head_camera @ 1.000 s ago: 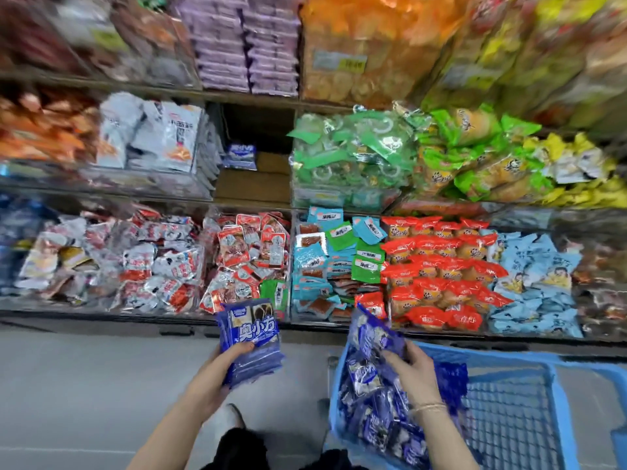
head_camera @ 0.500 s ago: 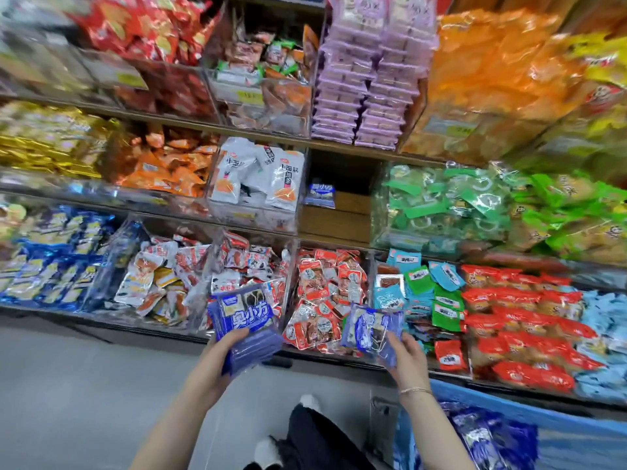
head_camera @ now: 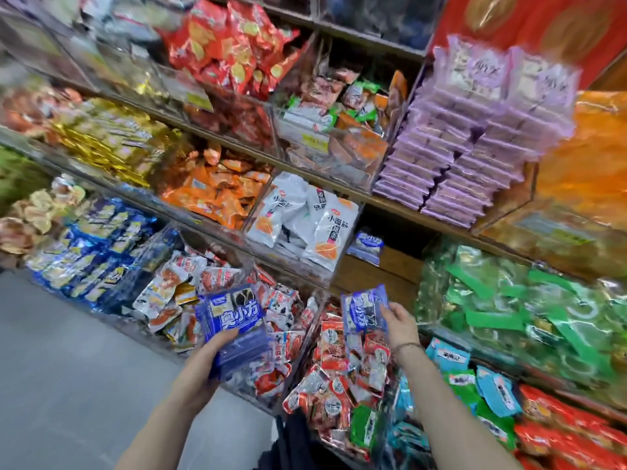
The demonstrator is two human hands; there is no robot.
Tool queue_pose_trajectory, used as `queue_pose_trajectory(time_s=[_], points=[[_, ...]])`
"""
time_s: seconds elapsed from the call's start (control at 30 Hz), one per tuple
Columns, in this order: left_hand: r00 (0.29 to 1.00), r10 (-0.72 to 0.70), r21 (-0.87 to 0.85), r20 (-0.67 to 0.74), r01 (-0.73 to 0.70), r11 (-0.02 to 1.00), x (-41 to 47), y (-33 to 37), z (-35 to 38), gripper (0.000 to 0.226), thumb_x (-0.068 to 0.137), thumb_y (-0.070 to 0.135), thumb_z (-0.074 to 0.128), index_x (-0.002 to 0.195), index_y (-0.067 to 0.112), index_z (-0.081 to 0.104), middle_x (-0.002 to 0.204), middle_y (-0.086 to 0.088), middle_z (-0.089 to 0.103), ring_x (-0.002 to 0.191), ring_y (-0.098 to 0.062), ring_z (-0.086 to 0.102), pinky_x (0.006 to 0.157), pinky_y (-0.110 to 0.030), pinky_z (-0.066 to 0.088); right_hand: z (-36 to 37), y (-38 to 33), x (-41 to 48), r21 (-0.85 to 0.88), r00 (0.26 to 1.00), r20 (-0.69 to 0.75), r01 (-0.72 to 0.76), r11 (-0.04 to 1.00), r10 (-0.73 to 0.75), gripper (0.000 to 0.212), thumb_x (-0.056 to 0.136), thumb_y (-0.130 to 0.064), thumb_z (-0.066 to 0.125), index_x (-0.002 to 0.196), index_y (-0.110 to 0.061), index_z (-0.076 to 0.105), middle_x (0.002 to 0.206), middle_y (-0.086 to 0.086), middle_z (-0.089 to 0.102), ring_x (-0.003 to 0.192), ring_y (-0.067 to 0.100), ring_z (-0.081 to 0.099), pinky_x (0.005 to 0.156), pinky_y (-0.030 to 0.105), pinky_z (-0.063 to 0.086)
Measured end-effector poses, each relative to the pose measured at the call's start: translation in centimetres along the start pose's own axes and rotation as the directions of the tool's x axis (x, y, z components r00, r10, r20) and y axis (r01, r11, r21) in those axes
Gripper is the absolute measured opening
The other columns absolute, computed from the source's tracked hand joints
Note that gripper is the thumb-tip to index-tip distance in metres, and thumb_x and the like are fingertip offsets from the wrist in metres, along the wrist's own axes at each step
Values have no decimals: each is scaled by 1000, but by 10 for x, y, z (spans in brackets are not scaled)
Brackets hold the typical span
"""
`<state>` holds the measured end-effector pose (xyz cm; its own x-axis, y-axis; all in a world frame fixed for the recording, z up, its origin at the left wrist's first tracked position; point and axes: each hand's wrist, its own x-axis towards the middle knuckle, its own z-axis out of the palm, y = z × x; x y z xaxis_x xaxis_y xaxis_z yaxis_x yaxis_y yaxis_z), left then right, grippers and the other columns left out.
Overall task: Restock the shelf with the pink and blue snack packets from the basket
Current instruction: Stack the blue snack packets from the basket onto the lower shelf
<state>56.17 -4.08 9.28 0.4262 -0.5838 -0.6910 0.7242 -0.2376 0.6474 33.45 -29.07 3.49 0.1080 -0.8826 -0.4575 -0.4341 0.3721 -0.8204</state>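
At a crowded snack shelf [head_camera: 373, 276], a person's two bare forearms reach up from the lower edge of the view. The left hand [head_camera: 200, 364] grips a thick stack of blue snack packets [head_camera: 234, 320] from below, with the thumb pressed across the front packet, whose face shows white lettering. The right hand [head_camera: 400, 325], a thin bracelet at its wrist, pinches another small bunch of blue packets [head_camera: 363, 312] by the edge and holds them upright, level with the left hand's stack and well apart from it. Above and just beyond the right hand is a wooden shelf compartment where a single matching blue packet [head_camera: 368, 244] leans near the back. A clear bin of white packets [head_camera: 305, 218] stands left of that compartment, above the space between the two hands. Pale purple-pink packets [head_camera: 475, 137] sit in two neat stacks higher still, above the right hand. Red-and-white packets [head_camera: 342, 368] fill the bin directly beneath the right hand, and green packets [head_camera: 509, 307] lie to its right. Grey floor [head_camera: 68, 368] spreads out left of the left hand.
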Motion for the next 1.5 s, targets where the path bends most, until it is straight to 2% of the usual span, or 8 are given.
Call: queue_pose_trajectory(time_s=[0.17, 0.37, 0.47, 0.57, 0.67, 0.9, 1.07, 1.5], points=[[997, -12, -30, -78, 9, 999, 9, 0, 9, 65, 67, 23, 66, 129, 8, 53, 104, -13, 70, 82, -26, 66, 71, -35, 53, 3, -17, 60, 25, 996, -57, -73, 997, 74, 6, 91, -2, 54, 92, -8, 52, 91, 13, 50, 70, 22, 49, 42, 18, 47], [997, -9, -70, -75, 3, 998, 17, 7, 8, 59, 69, 20, 63, 126, 6, 55, 106, -15, 70, 88, -30, 68, 59, -28, 58, 3, -20, 64, -318, 964, -253, -1, 948, -84, 44, 83, 0, 60, 125, 8, 49, 127, 28, 51, 117, 37, 50, 98, 37, 38], [998, -5, -62, -55, 2, 998, 22, 20, 13, 42, 74, 18, 63, 115, 14, 58, 90, -6, 74, 69, -19, 71, 53, -26, 56, 16, -17, 43, -632, 968, -18, 183, 753, -250, 53, 87, -8, 57, 137, -1, 40, 147, 18, 29, 136, 32, 28, 110, 35, 27], [1000, 0, 3, -5, 0, 1000, 29, 35, 19, 48, 71, 22, 64, 118, 13, 58, 98, -8, 73, 76, -21, 70, 64, -31, 53, 30, -8, 36, -811, 946, 280, 323, 488, -162, 61, 92, -20, 51, 146, -17, 24, 155, 3, 14, 142, 25, 15, 113, 39, 27], [1000, -13, 32, 26, 12, 999, 36, 45, 24, 62, 69, 23, 67, 127, 8, 54, 114, -17, 67, 88, -29, 65, 74, -37, 52, 30, -4, 37, -878, 950, 264, 309, 366, -168, 64, 91, -25, 52, 147, -23, 21, 155, -2, 14, 143, 21, 15, 114, 43, 23], [999, -26, 50, 25, 25, 998, 43, 45, 22, 53, 68, 20, 69, 119, 10, 58, 100, -12, 72, 83, -28, 66, 74, -37, 52, 8, -9, 61, -885, 976, 132, 194, 424, -170, 60, 84, -17, 59, 137, -18, 31, 148, 7, 30, 138, 25, 25, 108, 40, 33], [1000, -20, 67, -5, 20, 998, 46, 40, 16, 49, 66, 22, 69, 112, 15, 59, 94, -8, 74, 77, -23, 69, 59, -31, 55, 4, -26, 92, -844, 975, 180, 220, 488, -128, 63, 87, -9, 56, 141, -10, 25, 155, 4, 15, 141, 30, 13, 114, 38, 25], [999, -9, 42, -43, 11, 999, 48, 27, 12, 56, 57, 10, 80, 109, 14, 60, 94, -9, 74, 77, -24, 68, 69, -32, 54, -2, -49, 153, -782, 975, 158, 220, 583, -155, 62, 80, -6, 65, 135, -3, 37, 140, 17, 38, 131, 33, 33, 106, 35, 30]])
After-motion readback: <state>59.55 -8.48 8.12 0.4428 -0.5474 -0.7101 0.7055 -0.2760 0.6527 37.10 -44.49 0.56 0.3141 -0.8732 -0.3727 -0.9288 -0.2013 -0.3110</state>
